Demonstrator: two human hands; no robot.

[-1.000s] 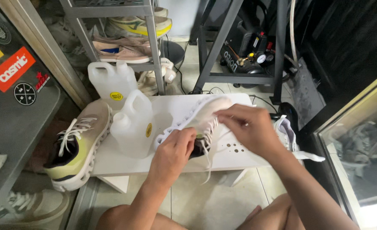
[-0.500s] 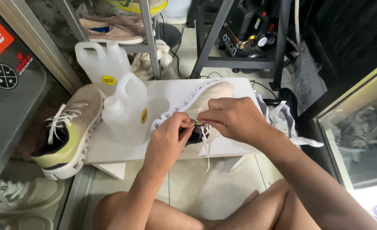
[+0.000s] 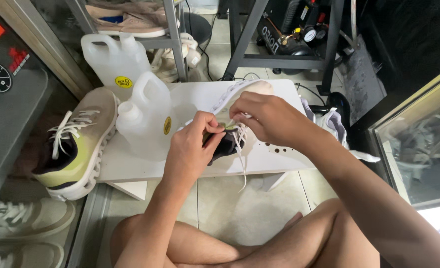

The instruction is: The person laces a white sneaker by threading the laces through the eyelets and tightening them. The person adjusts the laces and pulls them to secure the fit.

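A person seated cross-legged on a tiled floor works with both hands over a pale sneaker (image 3: 240, 99) lying on a low white table (image 3: 279, 154), its toe pointing away and its dark opening toward the person. The left hand (image 3: 192, 149) covers the near side of the shoe's opening, fingers curled and pinched on something small at the tongue; what exactly it grips cannot be made out. The right hand (image 3: 267, 119) rests over the top of the shoe, fingers bent and closed on the white lace (image 3: 241, 154), whose loose end dangles past the table's front edge. Just left of the shoe stand two translucent plastic jugs (image 3: 148, 119) with yellow round labels, and beyond them a second sneaker (image 3: 78, 141), cream and yellow-green, lies half off the table's left end. More shoes sit on a metal rack (image 3: 175, 39) behind. Compared with a second ago, both hands have drawn closer together over the opening, the right hand moving in from the shoe's far side
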